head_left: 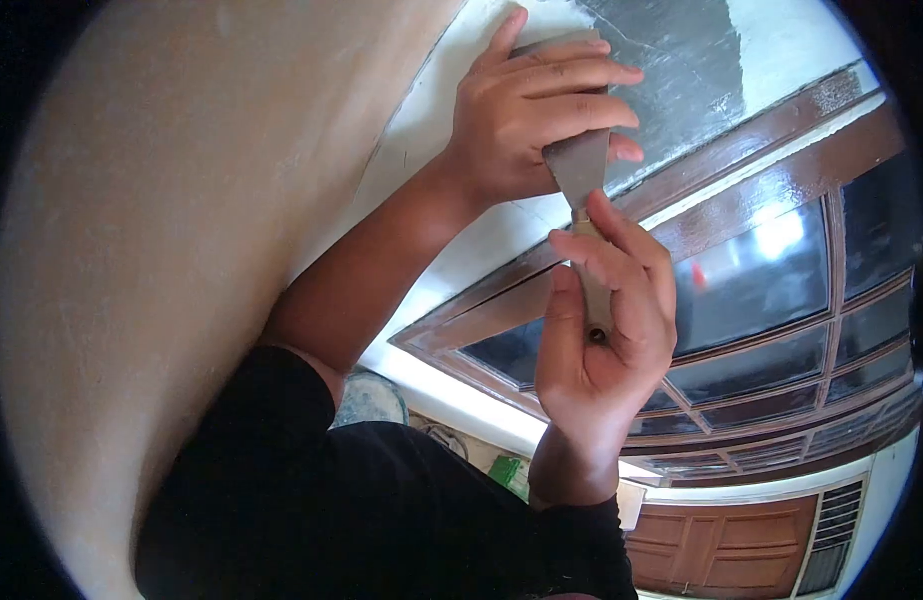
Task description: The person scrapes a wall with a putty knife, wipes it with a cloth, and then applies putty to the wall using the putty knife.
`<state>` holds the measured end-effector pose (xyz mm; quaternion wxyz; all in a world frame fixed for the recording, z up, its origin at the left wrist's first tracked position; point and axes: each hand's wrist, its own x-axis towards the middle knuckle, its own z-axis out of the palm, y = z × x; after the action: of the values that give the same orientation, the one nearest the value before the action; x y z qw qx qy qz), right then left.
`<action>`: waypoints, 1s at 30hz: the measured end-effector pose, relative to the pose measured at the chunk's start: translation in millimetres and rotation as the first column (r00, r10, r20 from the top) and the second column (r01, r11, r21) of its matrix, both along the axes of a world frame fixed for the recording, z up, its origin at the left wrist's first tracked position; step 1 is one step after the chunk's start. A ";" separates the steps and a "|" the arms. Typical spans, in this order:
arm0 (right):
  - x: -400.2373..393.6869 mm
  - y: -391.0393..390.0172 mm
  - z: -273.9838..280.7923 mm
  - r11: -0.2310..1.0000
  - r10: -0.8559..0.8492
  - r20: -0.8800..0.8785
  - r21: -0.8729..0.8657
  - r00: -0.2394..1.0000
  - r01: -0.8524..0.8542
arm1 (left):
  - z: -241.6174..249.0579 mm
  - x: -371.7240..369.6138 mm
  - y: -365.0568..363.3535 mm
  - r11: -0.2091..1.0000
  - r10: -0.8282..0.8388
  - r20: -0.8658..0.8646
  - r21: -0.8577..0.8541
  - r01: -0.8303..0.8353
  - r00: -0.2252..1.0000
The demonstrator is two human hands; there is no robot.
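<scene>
Grasping a putty knife (pixel 582 172) in the right hand (pixel 632 335), at 2 o'clock from centre, with thumb and curled fingers around its handle and blade pointing toward 12. Crossing, with that blade, in front of the lower fingers of the left hand (pixel 512 118), between 12 and 1; cannot tell whether touching. Holding in that left hand a strip of grey metal (pixel 562 42), mostly hidden, with thumb toward 12 and fingers extended toward 3. Clad in black sleeves (pixel 252 445), toward 7. Seen just beyond the fingers, at 1: a dark grey patch (pixel 687 65) on a white surface. Spread from 2 to 4: brown-framed windows (pixel 757 285). Set farther out, past 4: a brown door (pixel 722 545). Tucked low, between 5 and 6: a green object (pixel 507 474), partly hidden. Filling 9: a beige wall (pixel 162 220).
</scene>
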<state>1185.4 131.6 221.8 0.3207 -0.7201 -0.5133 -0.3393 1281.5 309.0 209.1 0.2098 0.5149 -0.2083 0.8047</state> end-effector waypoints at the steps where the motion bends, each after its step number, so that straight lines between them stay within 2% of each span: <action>1: 0.0 0.5 0.2 1.000 0.024 0.009 0.007 1.000 -0.024 | 0.0 0.7 -0.1 1.000 -0.011 0.006 0.000 0.011 1.000; 3: -4.4 -1.3 -1.4 1.000 0.014 -0.016 0.017 1.000 -0.014 | 0.5 3.1 2.2 1.000 -0.021 0.015 0.003 0.021 1.000; 5: -3.9 1.3 0.1 1.000 0.018 -0.035 0.008 0.999 -0.017 | -1.0 4.2 5.9 0.996 -0.030 -0.044 0.078 0.033 0.999; 9: -4.7 0.4 -0.7 1.000 0.012 -0.053 0.029 0.999 -0.010 | -0.6 -0.1 0.4 0.994 -0.107 -0.016 0.018 0.107 0.994; 11: -2.4 -0.1 -0.1 0.999 0.036 -0.021 0.017 0.999 -0.035 | -1.9 -7.3 -0.4 0.998 -0.055 -0.129 0.021 0.058 0.990; 14: 4.5 -0.3 4.0 1.000 -0.009 0.001 -0.015 1.000 0.009 | 1.3 2.8 3.5 1.000 -0.012 -0.010 0.002 0.012 1.000; 15: 4.8 0.1 6.3 1.000 0.007 -0.053 0.000 0.999 -0.007 | 2.9 4.3 2.1 0.999 -0.043 0.036 -0.013 0.044 0.998; 18: -0.7 -1.7 5.6 0.999 0.042 -0.104 0.038 0.994 -0.038 | 0.3 2.1 1.3 1.000 0.004 0.028 -0.013 -0.004 1.000; 20: -1.8 0.0 5.2 0.999 0.037 0.019 -0.022 0.999 -0.036 | 0.1 1.4 1.8 0.999 -0.039 0.017 -0.002 0.039 0.999; 24: -3.4 5.3 5.8 1.000 0.004 -0.064 -0.008 0.998 -0.004 | -3.7 1.3 3.0 1.000 -0.016 -0.001 -0.021 0.016 1.000; 27: -13.2 1.6 1.7 0.999 0.013 -0.001 -0.046 1.000 -0.013 | -2.8 -5.8 4.9 0.998 -0.022 -0.052 0.062 0.025 0.998; 30: -9.6 5.2 3.7 0.999 -0.028 -0.042 -0.036 0.999 0.027 | -3.6 -2.5 4.4 0.999 -0.032 -0.048 0.016 0.033 0.998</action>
<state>1175.8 136.7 225.5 0.3138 -0.7397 -0.5024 -0.3192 1279.0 313.4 205.4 0.2234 0.5323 -0.2184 0.7868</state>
